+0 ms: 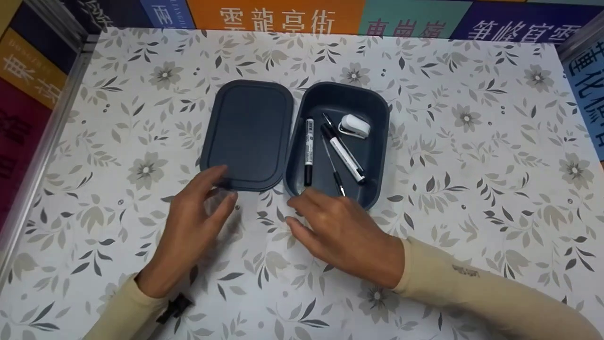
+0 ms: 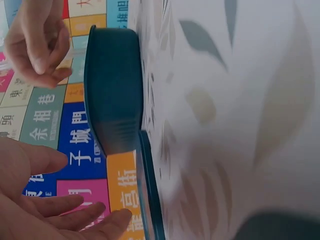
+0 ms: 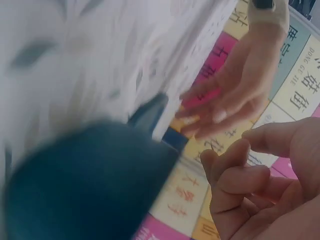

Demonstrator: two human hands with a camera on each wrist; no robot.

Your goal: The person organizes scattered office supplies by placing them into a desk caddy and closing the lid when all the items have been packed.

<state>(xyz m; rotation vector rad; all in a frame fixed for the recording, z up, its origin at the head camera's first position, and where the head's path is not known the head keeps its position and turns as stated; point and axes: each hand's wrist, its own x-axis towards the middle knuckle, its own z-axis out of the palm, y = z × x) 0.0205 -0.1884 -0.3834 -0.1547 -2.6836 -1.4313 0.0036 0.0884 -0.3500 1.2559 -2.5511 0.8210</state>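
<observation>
A dark blue-grey box (image 1: 384, 156) lies uncovered, its matching lid (image 1: 247, 132) flat on the table to its left. Inside the box are a white marker with a black end (image 1: 309, 146), a second marker (image 1: 347, 158), a pen (image 1: 334, 165), the tip of another pen (image 1: 326, 118) partly under the second marker, and a small white stapler (image 1: 355, 126). My left hand (image 1: 196, 217) hovers at the lid's near left corner, fingers spread and holding nothing. Over the box's near edge is my right hand (image 1: 342, 229), its fingers loosely curled and bare in the right wrist view.
The table (image 1: 467, 189) wears a floral-patterned cover. Colourful panels with large characters (image 1: 278, 18) stand along its back and sides. A small black clip-like piece (image 1: 174, 307) sits at the left sleeve.
</observation>
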